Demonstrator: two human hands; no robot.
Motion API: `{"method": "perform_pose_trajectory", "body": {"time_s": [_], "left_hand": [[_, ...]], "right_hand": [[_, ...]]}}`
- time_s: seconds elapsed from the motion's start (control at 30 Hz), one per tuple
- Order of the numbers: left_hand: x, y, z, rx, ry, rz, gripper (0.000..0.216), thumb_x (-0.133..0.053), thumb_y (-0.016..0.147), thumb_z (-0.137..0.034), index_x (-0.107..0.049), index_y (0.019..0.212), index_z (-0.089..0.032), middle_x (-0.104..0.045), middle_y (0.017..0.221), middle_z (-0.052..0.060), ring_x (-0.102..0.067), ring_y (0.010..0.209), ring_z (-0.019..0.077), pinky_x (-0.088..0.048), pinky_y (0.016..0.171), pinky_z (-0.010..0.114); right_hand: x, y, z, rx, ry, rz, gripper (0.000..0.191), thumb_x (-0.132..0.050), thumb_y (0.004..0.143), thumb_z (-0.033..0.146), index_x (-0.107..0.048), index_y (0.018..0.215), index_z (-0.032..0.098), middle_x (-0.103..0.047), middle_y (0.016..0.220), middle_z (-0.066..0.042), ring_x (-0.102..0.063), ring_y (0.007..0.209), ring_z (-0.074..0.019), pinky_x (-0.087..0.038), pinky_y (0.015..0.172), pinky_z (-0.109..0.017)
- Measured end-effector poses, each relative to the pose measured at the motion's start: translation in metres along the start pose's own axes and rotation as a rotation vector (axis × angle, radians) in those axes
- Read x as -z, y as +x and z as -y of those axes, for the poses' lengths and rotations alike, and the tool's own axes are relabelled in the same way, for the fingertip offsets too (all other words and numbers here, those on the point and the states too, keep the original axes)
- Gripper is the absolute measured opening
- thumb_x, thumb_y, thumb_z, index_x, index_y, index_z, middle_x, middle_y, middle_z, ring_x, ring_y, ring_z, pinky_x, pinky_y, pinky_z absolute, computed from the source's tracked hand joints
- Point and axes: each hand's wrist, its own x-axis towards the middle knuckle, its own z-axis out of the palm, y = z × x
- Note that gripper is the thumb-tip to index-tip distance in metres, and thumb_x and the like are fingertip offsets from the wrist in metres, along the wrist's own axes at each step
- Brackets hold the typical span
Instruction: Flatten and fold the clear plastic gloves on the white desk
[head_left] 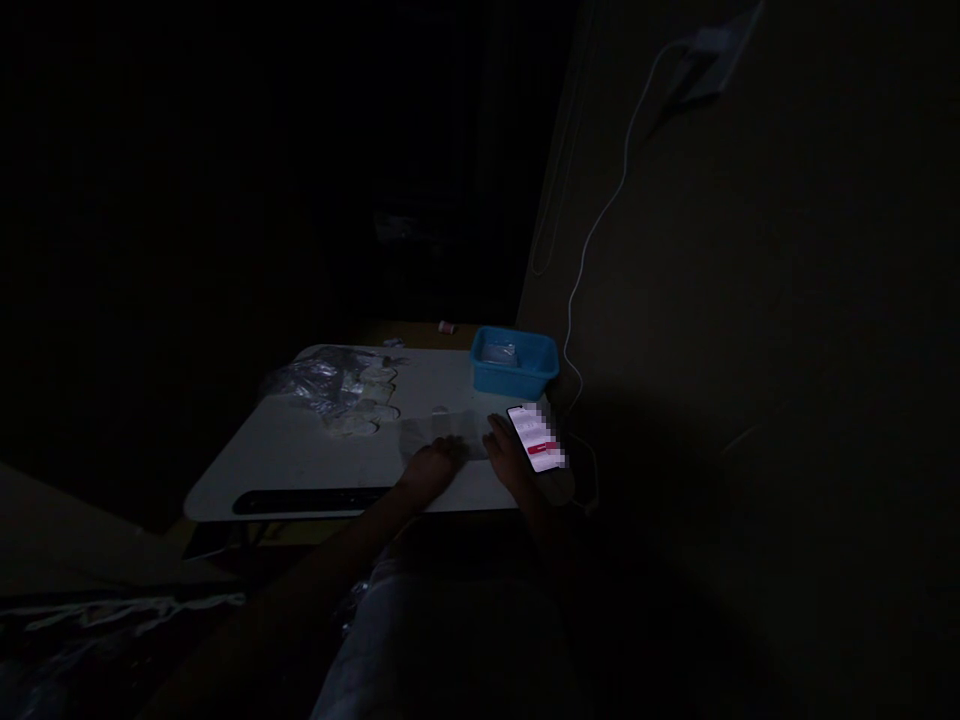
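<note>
Hands (433, 466), two, on one sheet (414, 436) near one phone (534, 430)

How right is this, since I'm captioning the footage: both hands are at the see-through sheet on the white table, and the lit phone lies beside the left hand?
Not quite: the head view shows the lit phone beside the right hand, not the left hand. Both hands are at the see-through sheet on the white table.
</note>
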Motion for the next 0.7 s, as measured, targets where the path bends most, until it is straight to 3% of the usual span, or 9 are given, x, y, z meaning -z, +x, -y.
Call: {"method": "perform_pose_trajectory", "body": {"time_s": [0.13,0.27,0.4,0.47,0.57,0.63,0.7], "left_hand": [[0.002,-0.001,0.005,0.055,-0.140,-0.045,0.031,-0.038,0.085,-0.017,-0.053,0.111,-0.012,-0.058,0.111,0.016,-0.057,0.095,0.0212,-0.047,0.076,0.031],[0.018,0.001,0.014,0.162,-0.346,-0.073,0.029,-0.043,0.081,-0.023,-0.061,0.101,-0.011,-0.066,0.093,0.015,-0.061,0.083,0.0226,-0.046,0.071,0.030],[0.043,0.005,0.029,0.250,-0.877,-0.287,0.025,-0.047,0.074,-0.030,-0.067,0.080,-0.016,-0.069,0.082,0.007,-0.061,0.074,0.0194,-0.044,0.068,0.028],[0.051,0.007,0.036,0.393,-1.229,-0.365,0.025,-0.053,0.068,-0.036,-0.066,0.072,-0.015,-0.067,0.072,0.005,-0.059,0.065,0.0172,-0.043,0.061,0.026],[0.050,0.005,0.042,0.573,-1.594,-0.411,0.028,-0.063,0.055,-0.038,-0.063,0.069,-0.014,-0.063,0.060,0.001,-0.054,0.055,0.0128,-0.041,0.054,0.024],[0.042,0.003,0.042,0.612,-1.671,-0.417,0.029,-0.066,0.050,-0.037,-0.061,0.066,-0.013,-0.060,0.056,-0.001,-0.053,0.051,0.0112,-0.041,0.053,0.023],[0.031,0.000,0.041,0.625,-1.700,-0.404,0.029,-0.067,0.049,-0.037,-0.059,0.063,-0.014,-0.058,0.054,-0.002,-0.052,0.049,0.0105,-0.041,0.051,0.023]], "right_hand": [[0.002,-0.001,0.002,-0.048,0.029,0.016,0.043,-0.043,0.079,0.027,-0.049,0.120,0.016,-0.047,0.128,-0.011,-0.038,0.122,-0.0209,-0.027,0.104,-0.039],[0.001,0.000,-0.003,-0.114,0.167,-0.052,0.042,-0.045,0.077,0.034,-0.052,0.115,0.017,-0.050,0.125,-0.010,-0.038,0.122,-0.0215,-0.026,0.104,-0.041],[0.005,0.009,-0.006,-0.290,0.452,-0.116,0.053,-0.034,0.080,0.052,-0.049,0.116,0.015,-0.048,0.126,-0.012,-0.041,0.120,-0.0229,-0.033,0.098,-0.043],[0.011,0.013,-0.002,-0.352,0.621,-0.023,0.062,-0.019,0.082,0.059,-0.043,0.120,0.017,-0.050,0.124,-0.012,-0.049,0.113,-0.0224,-0.041,0.089,-0.042],[0.021,0.014,0.010,-0.398,0.853,0.257,0.075,-0.004,0.079,0.066,-0.047,0.115,0.015,-0.056,0.115,-0.015,-0.057,0.101,-0.0237,-0.046,0.080,-0.043],[0.023,0.011,0.021,-0.440,0.999,0.377,0.073,-0.005,0.081,0.064,-0.053,0.105,0.015,-0.059,0.111,-0.016,-0.058,0.100,-0.0251,-0.047,0.079,-0.045],[0.022,0.007,0.030,-0.485,1.085,0.438,0.059,-0.017,0.084,0.058,-0.056,0.098,0.015,-0.061,0.107,-0.014,-0.059,0.096,-0.0246,-0.047,0.077,-0.044]]}}
